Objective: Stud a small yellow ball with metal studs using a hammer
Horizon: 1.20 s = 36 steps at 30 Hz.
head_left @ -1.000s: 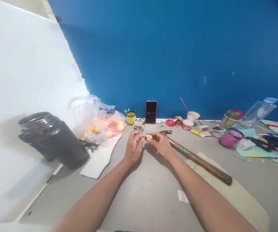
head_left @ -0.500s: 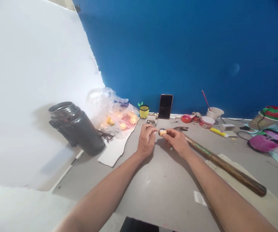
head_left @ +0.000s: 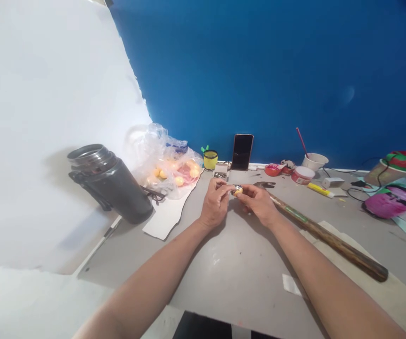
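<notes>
A small yellow ball with shiny dark and silver pieces on its top (head_left: 237,189) is between my two hands, above the grey table (head_left: 224,263). My right hand (head_left: 257,202) grips it from the right with thumb and fingers. From the left, the closed fingertips of my left hand (head_left: 216,202) touch it; whether they pinch a small piece is hidden. Just behind my left hand sits a small white box (head_left: 220,172) with shiny bits inside. Right of my right hand lies a hammer (head_left: 316,229).
A large dark flask (head_left: 118,186) stands at the left, beside a plastic bag of yellow balls (head_left: 174,172). A phone (head_left: 242,151) leans on the blue wall. Cups, a yellow tube (head_left: 320,190) and a pink pouch (head_left: 392,202) are at the right.
My left fingertips have moved right and now meet the ball, where a small gap showed before. My right hand still holds it. The view has shifted slightly.
</notes>
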Available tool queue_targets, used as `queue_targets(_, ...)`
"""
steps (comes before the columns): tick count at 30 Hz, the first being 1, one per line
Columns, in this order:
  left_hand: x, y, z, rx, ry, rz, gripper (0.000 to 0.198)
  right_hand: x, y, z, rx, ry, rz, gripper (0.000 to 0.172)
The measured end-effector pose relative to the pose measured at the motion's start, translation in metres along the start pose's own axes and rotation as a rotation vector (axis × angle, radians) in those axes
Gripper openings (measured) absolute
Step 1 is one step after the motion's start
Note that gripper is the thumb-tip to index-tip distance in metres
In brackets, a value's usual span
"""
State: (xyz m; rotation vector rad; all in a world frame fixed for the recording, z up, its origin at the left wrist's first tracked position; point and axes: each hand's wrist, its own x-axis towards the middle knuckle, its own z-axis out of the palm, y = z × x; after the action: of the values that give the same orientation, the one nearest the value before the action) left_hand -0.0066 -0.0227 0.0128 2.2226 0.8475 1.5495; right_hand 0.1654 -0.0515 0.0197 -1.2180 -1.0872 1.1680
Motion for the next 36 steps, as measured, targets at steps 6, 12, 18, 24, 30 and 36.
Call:
queue_targets(6,-0.0029,-0.0028,0.0006,-0.088,-0.005,-0.227,0.049,-0.0011,-0.0016,0.0025,0.029,-0.001,0.012,0.061)
queue_targets(12,-0.0093,-0.0046,0.0065,-0.135,-0.086,-0.221,0.074,0.0007,0.0013,0.0028,0.036,-0.005,-0.001,0.068)
queue_targets(18,-0.0085,-0.0051,0.0044,0.041,-0.009,-0.040,0.057,-0.0015,-0.0018,0.0047,-0.040,0.007,-0.045,0.059)
queue_targets(24,-0.0084,-0.0031,0.0042,0.037,-0.021,-0.034,0.057,-0.0031,-0.0040,0.0067,-0.007,0.031,-0.039,0.059)
queue_targets(30,-0.0061,-0.0009,0.0027,0.056,0.025,-0.032,0.053,-0.0041,-0.0066,0.0044,0.079,-0.019,-0.002,0.062)
queue_targets(36,-0.0069,-0.0013,0.0020,0.023,-0.025,-0.063,0.053,-0.0034,-0.0049,0.0040,0.049,-0.022,-0.011,0.060)
